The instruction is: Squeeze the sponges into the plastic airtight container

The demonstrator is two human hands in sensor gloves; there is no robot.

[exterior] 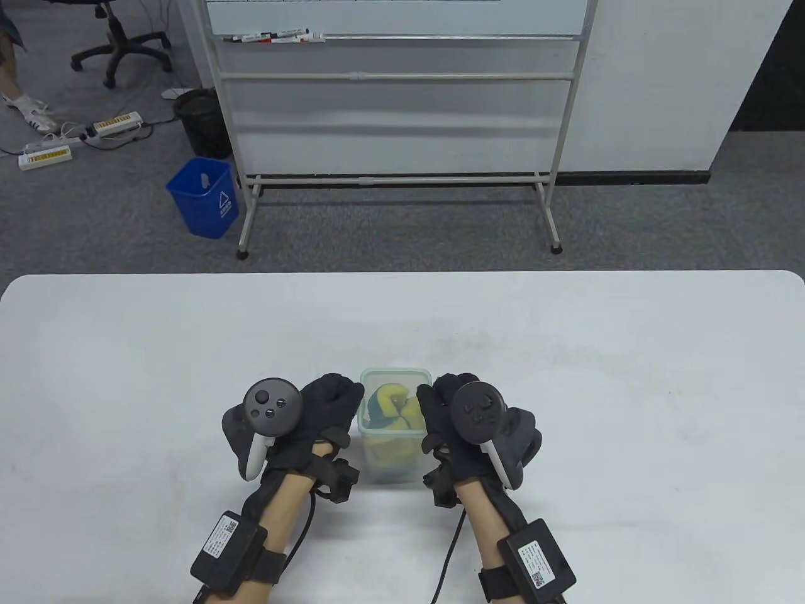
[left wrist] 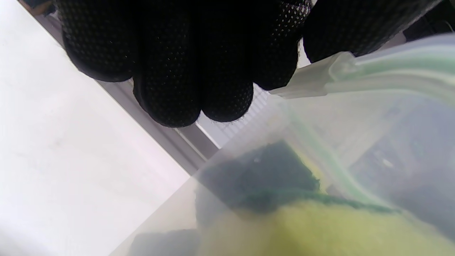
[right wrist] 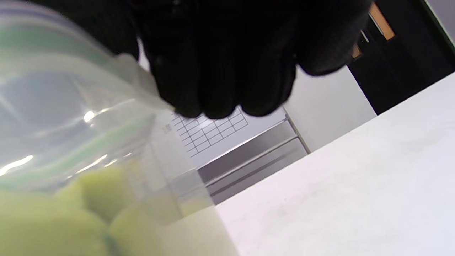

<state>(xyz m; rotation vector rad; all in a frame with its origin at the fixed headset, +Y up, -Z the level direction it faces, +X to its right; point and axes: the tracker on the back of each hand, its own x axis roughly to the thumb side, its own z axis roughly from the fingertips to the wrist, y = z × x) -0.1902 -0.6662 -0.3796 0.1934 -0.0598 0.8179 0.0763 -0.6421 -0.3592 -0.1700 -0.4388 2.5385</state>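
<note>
A clear plastic container [exterior: 391, 462] with a green-sealed lid [exterior: 395, 376] stands on the white table [exterior: 566, 377] between my hands. Yellow sponges with dark green scouring sides [exterior: 393, 410] are packed inside; they show through the wall in the left wrist view [left wrist: 302, 227] and the right wrist view [right wrist: 71, 213]. My left hand [exterior: 343, 399] is curled against the lid's left edge, fingers [left wrist: 185, 71] by the side flap [left wrist: 312, 80]. My right hand [exterior: 434, 396] is curled against the right edge, fingers [right wrist: 220, 64] over the flap [right wrist: 138, 78].
A whiteboard stand [exterior: 396, 182] and a blue bin [exterior: 204, 198] stand on the floor beyond the table's far edge. Only the container and my hands are on the table.
</note>
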